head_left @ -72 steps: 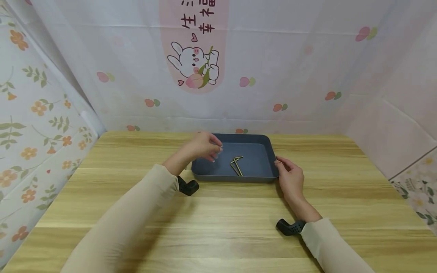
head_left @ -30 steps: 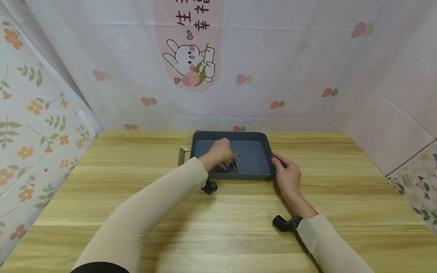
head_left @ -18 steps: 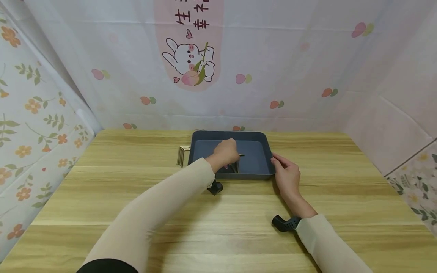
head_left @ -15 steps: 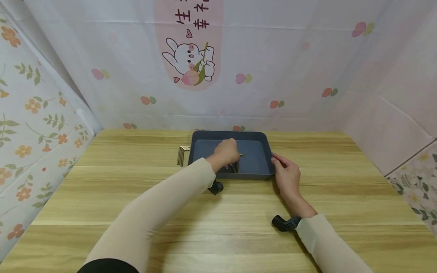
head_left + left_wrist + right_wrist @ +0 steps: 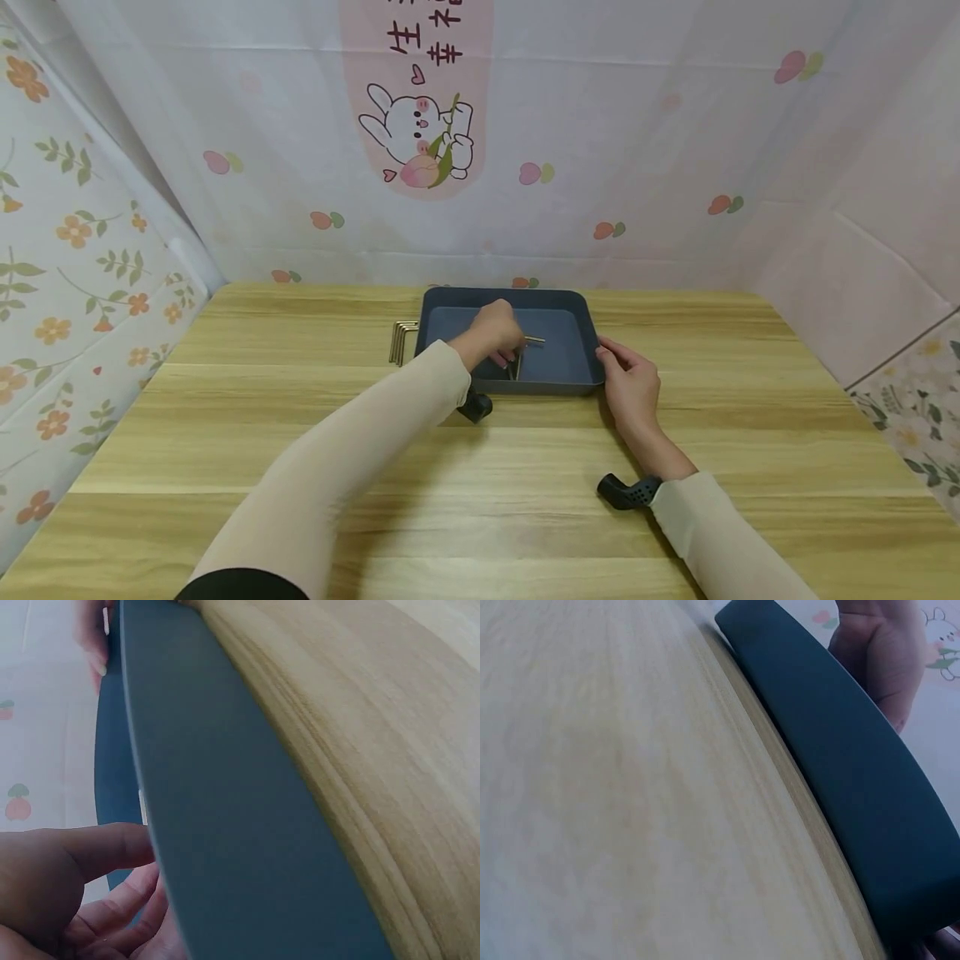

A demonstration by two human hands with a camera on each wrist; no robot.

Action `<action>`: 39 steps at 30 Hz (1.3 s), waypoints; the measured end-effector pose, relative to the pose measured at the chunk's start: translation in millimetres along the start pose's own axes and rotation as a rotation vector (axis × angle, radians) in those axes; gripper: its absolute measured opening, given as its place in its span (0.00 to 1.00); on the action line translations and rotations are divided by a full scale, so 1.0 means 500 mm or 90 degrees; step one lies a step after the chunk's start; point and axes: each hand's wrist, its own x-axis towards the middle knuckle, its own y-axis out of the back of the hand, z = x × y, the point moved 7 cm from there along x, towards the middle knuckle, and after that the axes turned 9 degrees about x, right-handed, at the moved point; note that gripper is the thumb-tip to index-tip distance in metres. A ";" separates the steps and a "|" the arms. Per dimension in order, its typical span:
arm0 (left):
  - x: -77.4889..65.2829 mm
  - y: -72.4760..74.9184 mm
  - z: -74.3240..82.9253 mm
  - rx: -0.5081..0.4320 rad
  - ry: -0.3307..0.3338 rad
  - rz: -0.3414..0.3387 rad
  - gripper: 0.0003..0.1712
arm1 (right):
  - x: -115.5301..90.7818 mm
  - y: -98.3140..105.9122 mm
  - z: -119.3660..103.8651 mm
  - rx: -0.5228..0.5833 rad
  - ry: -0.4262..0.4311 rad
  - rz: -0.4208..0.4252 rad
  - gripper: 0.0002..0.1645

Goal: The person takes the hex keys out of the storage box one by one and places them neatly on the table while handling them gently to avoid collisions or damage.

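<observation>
A dark blue-grey rectangular tray (image 5: pixel 566 367) sits on the table. My left hand (image 5: pixel 497 327) reaches down inside it, thumb and fingers bent together at a brass-coloured hex key (image 5: pixel 535 339), whose short arm points right past the knuckles. Just under the fingers shows part of a second hex key (image 5: pixel 512 371). In the left wrist view the tray wall (image 5: pixel 217 780) hides the fingertips of the left hand (image 5: pixel 97 885). At the tray's right side my right hand (image 5: pixel 632 387) holds the rim between thumb and fingers.
Several brass-coloured hex keys (image 5: pixel 399 340) lie nested side by side on the wooden table (image 5: pixel 540 500), close by the tray's left wall. Behind the table hangs a printed white curtain (image 5: pixel 637 150). Each wrist wears a black camera mount (image 5: pixel 628 492).
My left hand has come from above the tray's left part down to the hex keys inside. One key has shifted slightly rightward at the fingers. The right hand stays at the rim.
</observation>
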 end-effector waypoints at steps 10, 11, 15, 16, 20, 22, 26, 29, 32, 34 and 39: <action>-0.027 0.019 -0.002 -0.107 -0.046 -0.006 0.10 | 0.001 -0.003 -0.003 -0.008 0.003 0.003 0.22; -0.028 0.021 -0.003 -0.115 -0.048 -0.007 0.11 | 0.001 -0.003 -0.004 -0.010 0.003 0.003 0.22; -0.023 0.024 -0.007 -0.155 -0.060 -0.013 0.12 | 0.001 -0.003 -0.005 -0.011 0.005 0.006 0.22; -0.020 0.025 -0.008 -0.162 -0.065 -0.013 0.12 | 0.001 -0.002 -0.005 -0.012 0.005 0.007 0.22; -0.019 0.032 -0.014 -0.189 -0.074 -0.014 0.14 | 0.000 -0.002 -0.006 -0.011 0.005 0.009 0.22; -0.021 0.037 -0.018 -0.195 -0.076 -0.015 0.14 | 0.001 -0.003 -0.006 -0.010 0.005 0.008 0.21; -0.026 0.047 -0.026 -0.211 -0.082 -0.024 0.15 | 0.002 -0.002 -0.005 -0.010 0.006 0.011 0.21; -0.028 0.056 -0.035 -0.222 -0.084 -0.028 0.16 | 0.002 -0.002 -0.005 -0.009 0.007 0.012 0.21; -0.030 0.064 -0.048 -0.232 -0.078 -0.031 0.16 | 0.001 -0.001 -0.005 -0.010 0.005 0.010 0.22; -0.031 0.070 -0.059 -0.238 -0.074 -0.032 0.16 | -0.001 -0.001 -0.004 -0.012 0.002 0.010 0.22; -0.042 0.089 -0.084 -0.265 -0.088 -0.020 0.18 | -0.005 0.001 -0.005 -0.015 0.004 0.014 0.21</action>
